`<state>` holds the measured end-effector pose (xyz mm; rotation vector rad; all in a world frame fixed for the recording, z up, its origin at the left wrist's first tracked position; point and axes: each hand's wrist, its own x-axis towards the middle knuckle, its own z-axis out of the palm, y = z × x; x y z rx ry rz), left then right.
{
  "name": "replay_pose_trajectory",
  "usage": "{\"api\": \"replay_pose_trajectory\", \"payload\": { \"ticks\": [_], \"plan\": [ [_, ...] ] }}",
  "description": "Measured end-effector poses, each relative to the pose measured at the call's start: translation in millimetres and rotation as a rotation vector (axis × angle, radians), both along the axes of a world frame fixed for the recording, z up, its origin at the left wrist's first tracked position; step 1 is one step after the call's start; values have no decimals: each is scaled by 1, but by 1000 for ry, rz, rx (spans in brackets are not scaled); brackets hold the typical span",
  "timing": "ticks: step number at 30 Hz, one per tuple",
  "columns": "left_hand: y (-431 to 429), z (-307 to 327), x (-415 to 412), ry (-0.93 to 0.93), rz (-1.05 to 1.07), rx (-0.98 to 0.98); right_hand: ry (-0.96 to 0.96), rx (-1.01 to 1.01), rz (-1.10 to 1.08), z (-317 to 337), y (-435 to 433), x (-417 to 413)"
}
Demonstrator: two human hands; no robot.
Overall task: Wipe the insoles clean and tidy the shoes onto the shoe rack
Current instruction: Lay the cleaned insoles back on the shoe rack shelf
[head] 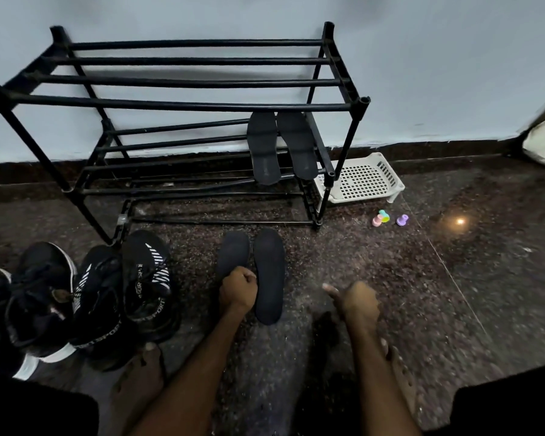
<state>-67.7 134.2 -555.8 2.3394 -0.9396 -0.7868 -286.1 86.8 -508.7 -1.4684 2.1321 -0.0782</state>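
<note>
1. Shoe rack (183,105): black tube frame standing on the floor (453,278) against a pale wall (422,58), from 10 to 1 o'clock. The top tier bars are bare.

2. Leaning insoles, two, dark: one (263,149) and its mate (298,143) side by side at 12 o'clock. They are propped upright at the right end of the rack, tops under the front top bar and lower ends on the lower tier bars.

3. Left floor insole (233,250): dark, flat on the floor just in front of the rack, at centre.

4. Right floor insole (269,275): dark, flat, just beside item 3 and parallel to it.

5. Left hand (238,292): over the near end of the left floor insole, fingers curled tight and gripping it.

6. Right hand (357,302): at 4 o'clock, apart from both floor insoles, blurred. The thumb sticks out toward 9 o'clock and the fingers are curled under. I cannot tell whether they hold anything.

7. Striped shoes, a black pair lettered "SPORT": one (145,278) and the other (98,297), on the floor at 8 o'clock, toes toward the rack.

8. Black shoes with white soles (41,294): at 9 o'clock, touching the striped pair.

9. White slotted basket (362,180): on the floor at 2 o'clock, just beside the rack's right leg.

10. Small pastel pieces (381,218): on the floor at 3 o'clock, near the basket.
</note>
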Motion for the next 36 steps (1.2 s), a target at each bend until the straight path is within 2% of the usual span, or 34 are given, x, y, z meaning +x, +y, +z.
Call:
{"api": "replay_pose_trajectory", "payload": {
  "ticks": [4, 8, 10, 14, 18, 21, 26, 31, 36],
  "plan": [
    [-5, -11, -2, 84, -37, 46, -35, 15, 57, -5, 3, 29],
    [-9, -22, -8, 150, -32, 108, -182, 212, 226, -51, 0, 45],
    [-9, -26, -11, 221, 12, 129, -231, 216, 266, -56, 6, 52],
    [-7, -31, -11, 339, 93, 170, -299, 167, 200, -65, 16, 62],
    [-3, -32, -9, 456, 165, 129, -386, 128, 120, -74, 17, 62],
    [1, -28, -9, 487, 165, 156, -471, 99, 63, -78, 19, 60],
    [7, -4, -1, 571, 135, 110, -596, 131, 77, -56, 13, 59],
    [18, 38, 10, 613, 121, -18, -811, 171, 146, -6, 11, 58],
    [28, 85, 21, 703, 54, -128, -910, 161, 244, 50, 20, 55]
  ]
}}
